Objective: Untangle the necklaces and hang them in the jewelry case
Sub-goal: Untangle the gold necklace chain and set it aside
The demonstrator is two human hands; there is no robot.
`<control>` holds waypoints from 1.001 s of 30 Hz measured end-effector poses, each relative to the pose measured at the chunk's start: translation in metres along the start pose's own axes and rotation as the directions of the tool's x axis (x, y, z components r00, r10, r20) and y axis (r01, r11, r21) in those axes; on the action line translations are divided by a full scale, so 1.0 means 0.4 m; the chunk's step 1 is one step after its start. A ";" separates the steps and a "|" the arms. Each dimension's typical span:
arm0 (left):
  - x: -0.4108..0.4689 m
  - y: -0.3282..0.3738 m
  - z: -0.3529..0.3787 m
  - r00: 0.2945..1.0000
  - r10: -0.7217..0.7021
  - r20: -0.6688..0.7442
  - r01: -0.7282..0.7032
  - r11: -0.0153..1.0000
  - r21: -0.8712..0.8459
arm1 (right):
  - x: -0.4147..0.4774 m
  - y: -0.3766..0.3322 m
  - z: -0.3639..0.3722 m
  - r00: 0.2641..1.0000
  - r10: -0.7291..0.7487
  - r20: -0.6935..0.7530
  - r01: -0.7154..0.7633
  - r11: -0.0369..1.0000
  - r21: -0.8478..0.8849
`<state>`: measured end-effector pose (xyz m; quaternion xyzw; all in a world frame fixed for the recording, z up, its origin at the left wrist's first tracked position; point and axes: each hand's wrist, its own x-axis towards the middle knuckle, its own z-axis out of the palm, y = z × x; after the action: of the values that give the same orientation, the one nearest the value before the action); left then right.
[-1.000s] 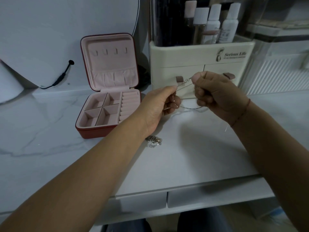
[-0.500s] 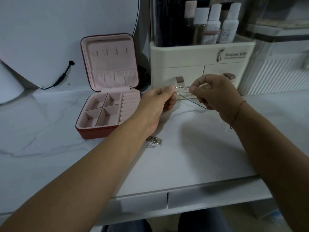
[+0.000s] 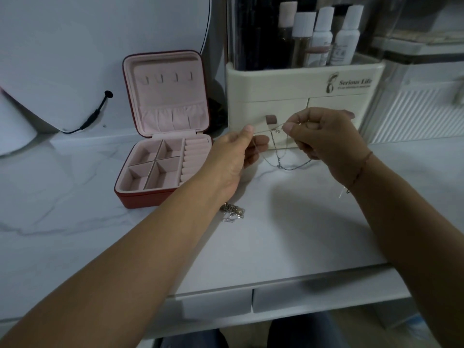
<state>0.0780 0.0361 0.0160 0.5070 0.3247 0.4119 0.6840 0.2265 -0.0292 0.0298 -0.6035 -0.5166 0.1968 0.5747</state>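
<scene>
Left grip [image 3: 233,156] and right grip [image 3: 324,139] have drawn apart since half a second ago, and the thin chain [image 3: 288,168] between them now sags into a deeper loop. Nearest, at 6 o'clock of the left grip, a heap of tangled necklaces [image 3: 233,212] lies on the white surface [image 3: 288,234], partly hidden under that forearm. Above it the left grip pinches one end of the chain between thumb and fingers; the right grip, at 3 o'clock of it, pinches the other end with fingers curled. Something small, clasp or knot, sits just beside the right thumb; I cannot tell which. Strands appear to cross on the way down, so pulling wider could tighten a snarl or snap so fine a chain, and a slack pinch could drop it onto the heap to tangle afresh. At 9 o'clock of the left grip the open jewelry case [image 3: 143,200] waits, the hooks [image 3: 167,77] in its lid bare; at 12 o'clock stands a cream organiser [image 3: 288,101]
</scene>
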 end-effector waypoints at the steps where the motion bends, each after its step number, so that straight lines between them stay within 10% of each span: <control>1: 0.000 0.002 0.000 1.000 -0.009 0.007 0.009 0.999 -0.039 | 0.001 0.001 0.000 1.000 0.010 -0.003 -0.010 1.000 0.003; 19: -0.012 -0.011 -0.007 0.995 -0.026 0.096 -0.008 0.943 0.333 | 0.000 0.000 0.001 1.000 -0.020 0.003 0.020 1.000 0.016; 30: -0.020 -0.005 0.007 0.985 -0.034 0.168 -0.003 0.976 0.218 | -0.001 -0.005 0.002 0.994 -0.021 0.104 0.009 0.994 0.108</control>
<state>0.0774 0.0276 0.0151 0.6095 0.3120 0.3236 0.6530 0.2249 -0.0294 0.0314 -0.5567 -0.5392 0.2514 0.5798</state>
